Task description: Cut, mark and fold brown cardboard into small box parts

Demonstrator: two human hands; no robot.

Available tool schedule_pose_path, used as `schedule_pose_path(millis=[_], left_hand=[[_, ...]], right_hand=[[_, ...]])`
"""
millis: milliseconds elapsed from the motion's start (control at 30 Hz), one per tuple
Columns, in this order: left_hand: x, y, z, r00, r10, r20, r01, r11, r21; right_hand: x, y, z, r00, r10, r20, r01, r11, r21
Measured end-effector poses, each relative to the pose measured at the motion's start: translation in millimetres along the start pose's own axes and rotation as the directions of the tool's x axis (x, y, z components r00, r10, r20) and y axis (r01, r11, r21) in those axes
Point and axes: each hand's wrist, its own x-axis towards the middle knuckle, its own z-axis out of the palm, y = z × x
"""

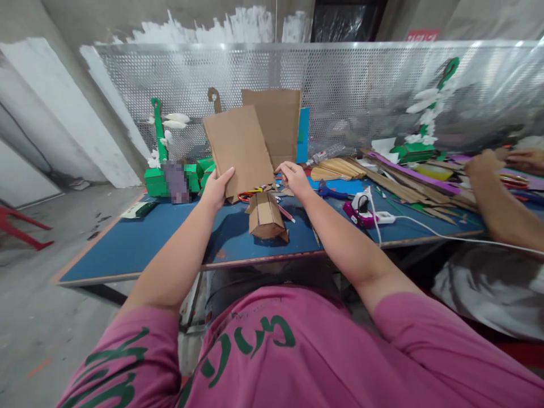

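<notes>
Head view looks down two bare forearms to a blue-topped desk (140,243). The left hand (216,188) holds a flat brown cardboard sheet (240,148) by its lower left corner, thumb across the front face and fingers behind, so the grip is closed on the board. The sheet stands nearly upright above the far middle of the desk, tilted a little to the left. It is plain, unprinted, roughly rectangular and taller than it is wide, with a clean straight right edge.

The right hand (295,179) sits at the sheet's lower right corner with its fingers curled downward. I cannot tell whether its grip has the edge pinched or only touches it.

Just below the sheet, between the two wrists, a small folded brown cardboard box shape (266,216) rests on the desk. Scissors with red and yellow handles (247,196) lie near the left hand. A second, wider brown cardboard panel (275,122) leans behind against the perforated metal screen (348,85). To the right, another person's forearm (488,190) reaches over scattered strips.
</notes>
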Motion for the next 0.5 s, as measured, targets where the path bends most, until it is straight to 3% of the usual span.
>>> schedule_pose_path(millis=[133,233,367,500], left_hand=[[7,-8,-5.3,0.996,-0.036,-0.081,0.039,0.999,0.03],[9,-13,-7.0,0.994,-0.04,-0.099,0.044,0.998,0.04],[9,-13,-8.0,0.996,-0.011,-0.089,0.015,0.999,0.038],[11,-10,-10.3,0.994,0.023,-0.111,-0.018,0.999,0.05]], right_hand=[[9,10,-30,0.989,-0.132,-0.069,0.104,0.942,-0.32],[9,25,-42,0.999,-0.042,-0.025,0.024,0.865,-0.501],[5,44,-34,0.984,0.1,0.149,0.02,0.764,-0.645],[4,53,-16,0.951,0.101,0.293,0.147,0.685,-0.714]])
